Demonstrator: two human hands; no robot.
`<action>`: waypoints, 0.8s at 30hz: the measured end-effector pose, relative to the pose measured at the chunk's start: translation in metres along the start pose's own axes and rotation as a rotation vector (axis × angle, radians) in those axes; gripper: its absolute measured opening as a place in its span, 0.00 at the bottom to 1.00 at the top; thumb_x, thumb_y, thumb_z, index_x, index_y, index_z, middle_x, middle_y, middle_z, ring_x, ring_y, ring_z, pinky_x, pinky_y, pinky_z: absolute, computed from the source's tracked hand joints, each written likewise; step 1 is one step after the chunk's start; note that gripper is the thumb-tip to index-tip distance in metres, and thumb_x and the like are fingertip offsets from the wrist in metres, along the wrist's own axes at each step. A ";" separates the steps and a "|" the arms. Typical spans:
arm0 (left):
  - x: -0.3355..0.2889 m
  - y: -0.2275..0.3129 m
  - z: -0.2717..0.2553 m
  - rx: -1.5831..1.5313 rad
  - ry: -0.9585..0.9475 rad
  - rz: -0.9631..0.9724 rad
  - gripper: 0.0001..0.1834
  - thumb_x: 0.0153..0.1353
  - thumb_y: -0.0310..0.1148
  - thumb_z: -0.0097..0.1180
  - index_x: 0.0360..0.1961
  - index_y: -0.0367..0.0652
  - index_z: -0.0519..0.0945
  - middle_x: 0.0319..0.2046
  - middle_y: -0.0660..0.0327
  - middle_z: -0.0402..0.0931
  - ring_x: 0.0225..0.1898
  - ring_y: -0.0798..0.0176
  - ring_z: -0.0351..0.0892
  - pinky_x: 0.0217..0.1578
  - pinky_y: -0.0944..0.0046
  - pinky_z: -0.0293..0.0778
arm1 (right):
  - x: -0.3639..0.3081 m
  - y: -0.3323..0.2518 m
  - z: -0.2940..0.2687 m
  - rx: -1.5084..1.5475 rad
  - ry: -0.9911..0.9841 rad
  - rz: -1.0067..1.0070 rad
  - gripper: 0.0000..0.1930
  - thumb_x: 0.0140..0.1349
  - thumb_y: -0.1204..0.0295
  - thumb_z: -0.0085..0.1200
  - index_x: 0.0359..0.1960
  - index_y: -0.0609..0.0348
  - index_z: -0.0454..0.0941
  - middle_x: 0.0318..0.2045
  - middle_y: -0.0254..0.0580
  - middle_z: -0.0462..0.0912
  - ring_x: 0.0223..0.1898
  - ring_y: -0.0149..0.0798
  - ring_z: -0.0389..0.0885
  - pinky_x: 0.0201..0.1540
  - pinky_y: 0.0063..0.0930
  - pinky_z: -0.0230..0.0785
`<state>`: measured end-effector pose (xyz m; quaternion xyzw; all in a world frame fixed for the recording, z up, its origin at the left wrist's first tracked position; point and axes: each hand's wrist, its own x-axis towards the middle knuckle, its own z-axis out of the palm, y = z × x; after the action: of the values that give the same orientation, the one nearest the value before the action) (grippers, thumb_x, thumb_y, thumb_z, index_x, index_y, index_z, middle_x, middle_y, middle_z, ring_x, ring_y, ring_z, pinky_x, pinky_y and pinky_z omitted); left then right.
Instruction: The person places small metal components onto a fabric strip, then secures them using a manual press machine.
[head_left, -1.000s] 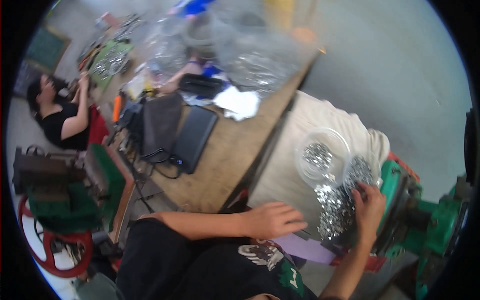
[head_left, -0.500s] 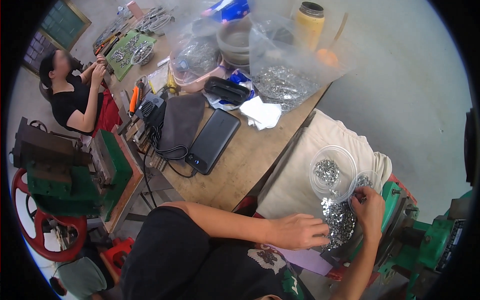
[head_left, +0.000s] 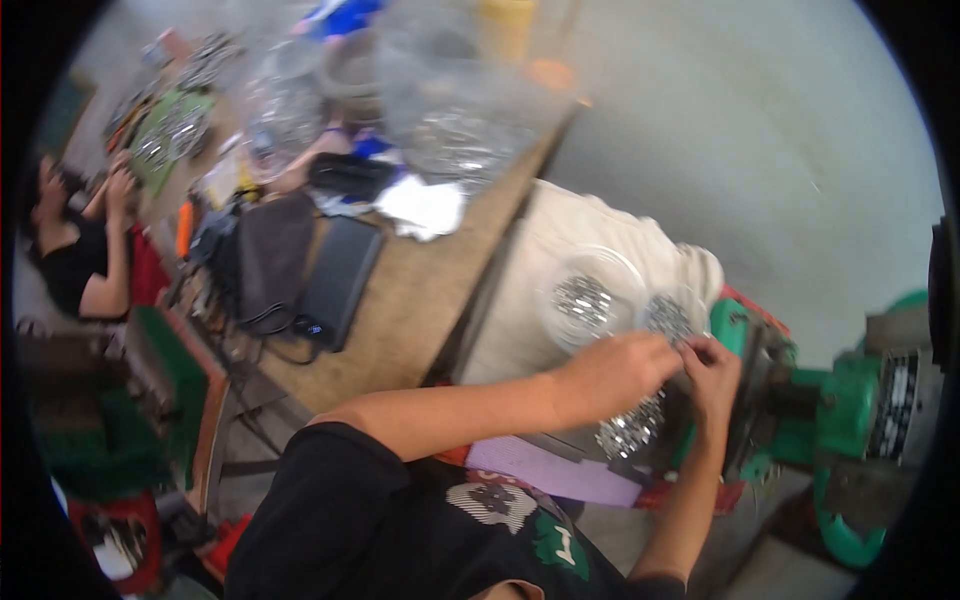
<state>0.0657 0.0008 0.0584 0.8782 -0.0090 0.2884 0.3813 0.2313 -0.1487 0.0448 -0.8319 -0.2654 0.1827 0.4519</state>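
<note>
My left hand and my right hand meet fingertip to fingertip above small shiny metal pieces. The fingers of both are pinched together; what lies between them is too small and blurred to name. Partly behind my left hand, a heap of metal pieces lies close to my body. Just beyond the hands, a clear round plastic tub holds more such pieces. A smaller clear container of metal pieces sits to its right, right by my fingertips.
Beige cloth lies under the tubs. Green machinery stands close on my right. The wooden table at left carries a black power bank, white paper and plastic bags. Another person sits far left.
My left hand has lifted from the heap and moved up to meet my right hand, its fingers now pinched. The view has swung, shifting the table and tubs leftward.
</note>
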 end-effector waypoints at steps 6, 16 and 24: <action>0.035 -0.011 0.022 -0.118 -0.057 -0.154 0.16 0.59 0.28 0.58 0.49 0.35 0.80 0.40 0.48 0.82 0.40 0.44 0.83 0.41 0.52 0.79 | -0.016 -0.013 0.004 0.530 0.092 0.276 0.07 0.59 0.74 0.66 0.36 0.62 0.85 0.25 0.28 0.81 0.20 0.20 0.68 0.23 0.16 0.56; 0.054 -0.014 0.041 -0.277 -0.162 -0.376 0.12 0.59 0.28 0.61 0.44 0.36 0.85 0.36 0.48 0.86 0.38 0.54 0.88 0.40 0.59 0.81 | -0.023 -0.005 0.007 0.840 0.107 0.343 0.06 0.64 0.72 0.62 0.39 0.60 0.83 0.29 0.29 0.83 0.24 0.20 0.74 0.24 0.14 0.64; 0.058 -0.024 0.028 -0.046 -0.117 -0.274 0.08 0.55 0.29 0.62 0.34 0.37 0.84 0.30 0.49 0.83 0.34 0.45 0.84 0.35 0.53 0.77 | -0.020 -0.019 0.021 0.680 0.053 0.351 0.14 0.69 0.69 0.57 0.50 0.66 0.82 0.34 0.36 0.86 0.28 0.23 0.79 0.29 0.17 0.75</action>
<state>0.1335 0.0103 0.0572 0.8776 0.0819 0.1818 0.4359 0.1989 -0.1386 0.0513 -0.6717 -0.0315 0.3131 0.6706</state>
